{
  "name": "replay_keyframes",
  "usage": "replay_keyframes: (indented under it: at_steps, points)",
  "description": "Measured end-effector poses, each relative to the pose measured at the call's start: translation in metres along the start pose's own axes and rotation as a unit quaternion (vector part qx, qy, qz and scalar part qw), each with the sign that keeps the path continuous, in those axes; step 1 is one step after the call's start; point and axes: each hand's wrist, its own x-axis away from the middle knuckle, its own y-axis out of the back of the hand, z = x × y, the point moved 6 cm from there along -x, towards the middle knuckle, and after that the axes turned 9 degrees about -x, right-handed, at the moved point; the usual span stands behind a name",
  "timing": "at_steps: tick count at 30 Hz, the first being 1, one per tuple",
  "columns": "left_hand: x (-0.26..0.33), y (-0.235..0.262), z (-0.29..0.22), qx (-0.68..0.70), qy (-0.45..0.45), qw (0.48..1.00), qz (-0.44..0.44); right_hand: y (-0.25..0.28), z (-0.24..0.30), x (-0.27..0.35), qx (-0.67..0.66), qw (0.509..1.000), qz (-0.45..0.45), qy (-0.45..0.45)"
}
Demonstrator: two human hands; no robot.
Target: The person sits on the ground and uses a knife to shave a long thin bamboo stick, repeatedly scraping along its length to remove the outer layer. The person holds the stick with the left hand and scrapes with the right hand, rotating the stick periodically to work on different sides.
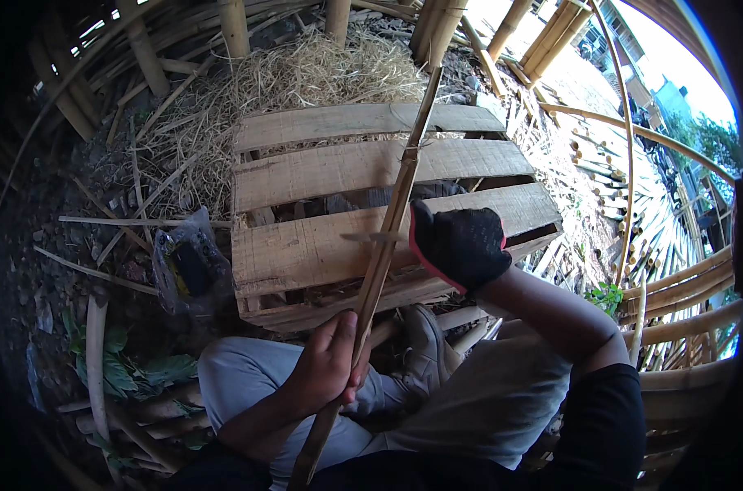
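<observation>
Bamboo strip (396, 204): slants from the lower edge, between the person's legs, up over the worktop, its far tip near the straw.
Left hand (329, 360): bare, its grip pinching the strip's lower part between thumb and fingers.
Right hand (461, 245): black-gloved with red edging, its grip closed in a fist around what looks like a knife (363, 237); the blade is blurred, the handle hidden.
Blade position: crosses the strip about mid-length; whether it bites in, I cannot tell.
Worktop (306, 245): low, made of pale wooden slats with gaps.
Left of it: a clear plastic bag (212, 266) with something dark inside.
Beyond it: loose straw (322, 74).
</observation>
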Motion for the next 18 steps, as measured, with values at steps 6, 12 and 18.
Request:
replay_keyframes:
  at_steps: [6,12,18]
  points:
    - [0.000,-0.003,0.000,0.044,-0.014,0.999,0.019,0.006,-0.029,-0.011,-0.032,0.995,-0.093,0.024]
    - [0.004,-0.004,-0.002,0.026,-0.001,1.000,0.003,0.002,-0.029,-0.021,-0.004,0.999,0.025,-0.031]
    - [0.003,0.002,-0.001,0.084,0.015,0.996,0.031,0.000,-0.054,-0.046,-0.028,0.987,0.121,-0.103]
